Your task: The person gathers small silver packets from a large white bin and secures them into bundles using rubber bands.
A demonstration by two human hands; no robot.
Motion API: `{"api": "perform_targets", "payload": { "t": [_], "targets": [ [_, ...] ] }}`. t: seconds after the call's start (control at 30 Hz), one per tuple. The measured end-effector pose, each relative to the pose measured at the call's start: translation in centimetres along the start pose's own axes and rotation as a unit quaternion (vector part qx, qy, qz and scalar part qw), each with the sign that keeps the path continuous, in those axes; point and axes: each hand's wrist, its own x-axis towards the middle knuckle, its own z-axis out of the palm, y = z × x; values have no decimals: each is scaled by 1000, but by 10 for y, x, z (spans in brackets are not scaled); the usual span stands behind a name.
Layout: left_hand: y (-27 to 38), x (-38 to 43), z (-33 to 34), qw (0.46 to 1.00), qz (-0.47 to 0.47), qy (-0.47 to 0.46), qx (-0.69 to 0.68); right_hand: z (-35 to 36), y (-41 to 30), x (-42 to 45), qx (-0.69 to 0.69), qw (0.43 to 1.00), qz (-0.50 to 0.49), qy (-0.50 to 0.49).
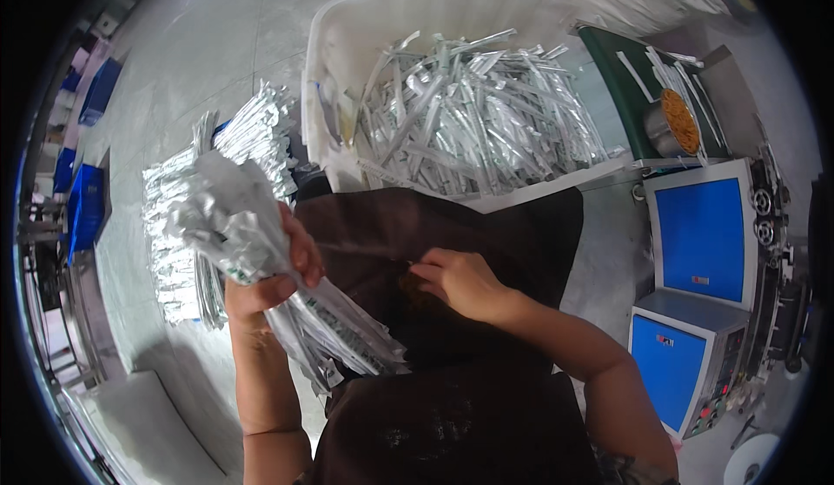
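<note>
My left hand is closed round a thick bundle of long, narrow silvery packets, which slants across the left side of my lap. Over the dark brown apron my right hand is held with thumb and fingertips close together; whether something small is between them cannot be told. A small yellowish-brown heap lies on the apron just under those fingers. In front of me a large white plastic tub holds a loose pile of similar silvery packets.
Stacked bundles of silvery packets lie at the left. At the right are a green conveyor belt with white strips, a metal bowl of orange-yellow bits, and a machine with blue panels. Blue crates stand far left.
</note>
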Motion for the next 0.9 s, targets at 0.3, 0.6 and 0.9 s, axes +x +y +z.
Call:
{"api": "perform_targets", "payload": {
  "t": [0.3,0.6,0.9],
  "targets": [
    [-25,-9,1,996,-80,41,23,15,10,-11,-36,993,30,105],
    [-31,1,31,982,-99,18,160,-57,-72,58,139,959,7,246],
    [-49,-7,-6,969,-178,-157,-74,-43,-27,114,-113,973,79,183]
  ]
}}
